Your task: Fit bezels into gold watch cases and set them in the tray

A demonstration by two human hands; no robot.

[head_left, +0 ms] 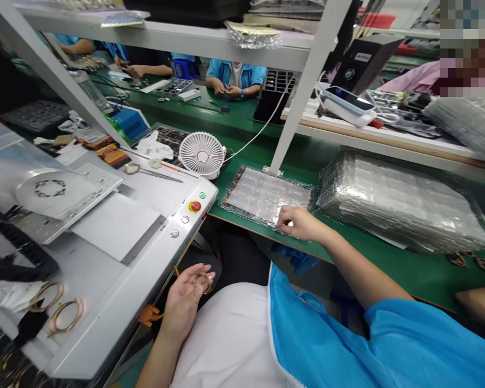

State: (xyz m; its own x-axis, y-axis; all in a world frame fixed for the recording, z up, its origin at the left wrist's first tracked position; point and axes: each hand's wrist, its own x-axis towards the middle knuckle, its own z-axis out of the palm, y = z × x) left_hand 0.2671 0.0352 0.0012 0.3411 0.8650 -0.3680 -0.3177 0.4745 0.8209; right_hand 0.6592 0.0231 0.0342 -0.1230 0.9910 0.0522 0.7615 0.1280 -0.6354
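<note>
The left hand [185, 298] is holding a gold-coloured ring [204, 281], the right hand [298, 222] curling its fingers at the tray [246, 209], grip unclear, work seemingly being unfinished, two similar rings [80, 311] lying on the machine [105, 293].

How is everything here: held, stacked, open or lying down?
Left hand: holding a golden ring
Right hand: fingers bent at the clear tray's near edge
Clear tray: flat on green table
Clear trays: stacked
Fan: upright; spinning unclear
Tweezers: lying on machine
Phone: face up
Blue jacket: open

Head cam – fwd/down at bench [412, 272]
</note>
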